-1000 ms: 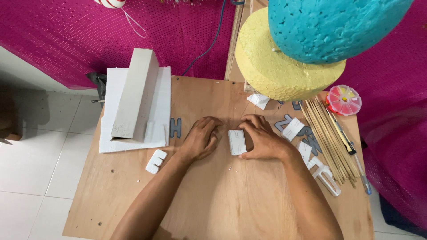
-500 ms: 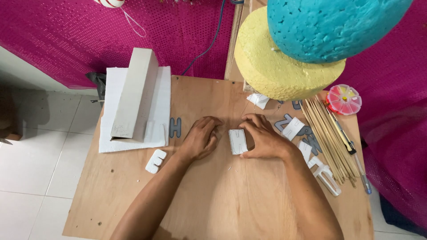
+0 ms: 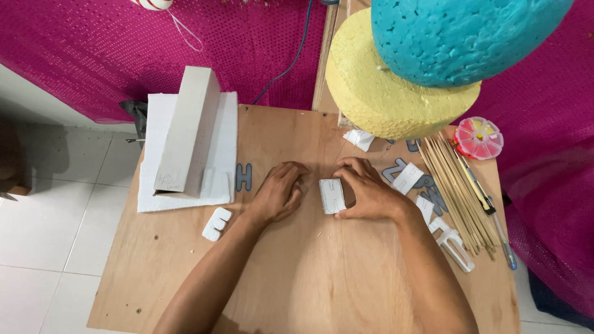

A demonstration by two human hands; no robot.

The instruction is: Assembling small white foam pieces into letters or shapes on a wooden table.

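Observation:
A small white foam block (image 3: 331, 195) lies on the wooden board (image 3: 309, 272) near its middle. My right hand (image 3: 368, 190) curls around the block's right side, fingers on its top and bottom edges. My left hand (image 3: 279, 192) rests on the board just left of the block, fingers bent, holding nothing I can make out. A grey foam letter (image 3: 244, 177) lies left of that hand, and a white foam letter (image 3: 216, 223) sits below it.
A white foam slab (image 3: 220, 142) bearing a tall grey foam bar (image 3: 188, 130) sits at the far left. Yellow (image 3: 390, 99) and teal (image 3: 458, 37) foam discs overhang the back. Wooden skewers (image 3: 455, 185), cut letters (image 3: 411, 177), a pen (image 3: 489, 210) and a pink pin box (image 3: 478, 137) lie right.
Both hands stay at the white block; only the fingers shift slightly. Nothing else has moved.

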